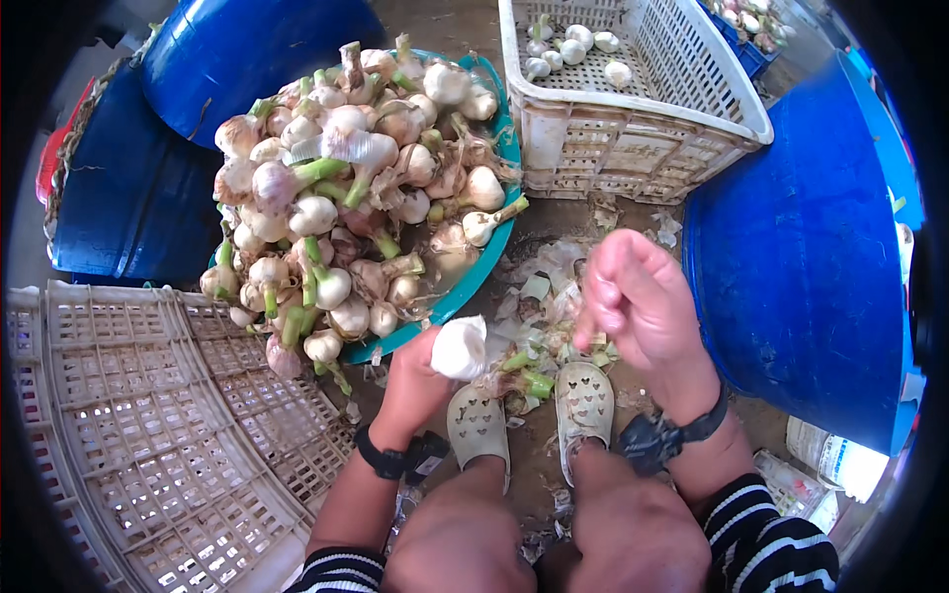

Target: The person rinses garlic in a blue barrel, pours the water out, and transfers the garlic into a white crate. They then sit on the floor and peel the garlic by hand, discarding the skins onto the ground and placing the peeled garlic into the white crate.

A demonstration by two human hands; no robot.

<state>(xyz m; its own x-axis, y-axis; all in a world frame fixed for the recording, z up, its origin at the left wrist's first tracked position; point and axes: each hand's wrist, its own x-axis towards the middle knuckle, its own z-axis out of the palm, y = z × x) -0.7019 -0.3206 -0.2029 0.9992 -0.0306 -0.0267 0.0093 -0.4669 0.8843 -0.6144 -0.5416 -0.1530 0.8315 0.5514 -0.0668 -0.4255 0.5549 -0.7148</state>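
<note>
My left hand (415,382) is closed around a peeled white garlic bulb (459,348), just off the near rim of a round teal tub (474,278). The tub is heaped with garlic bulbs (311,215), many with green stem stubs and papery skins. To the right, over the floor, is my right hand (641,300), raised with its fingers curled; whether something small is between them cannot be told. Beyond it stands a white plastic crate (600,141) with several clean garlic bulbs (572,52) on its bottom.
Peeled skins and cut green stems (537,319) litter the floor around my clogs (478,426). A large blue barrel (801,244) is at the right, with more blue barrels (252,59) at the upper left. An off-white crate (148,415) stands at the lower left.
</note>
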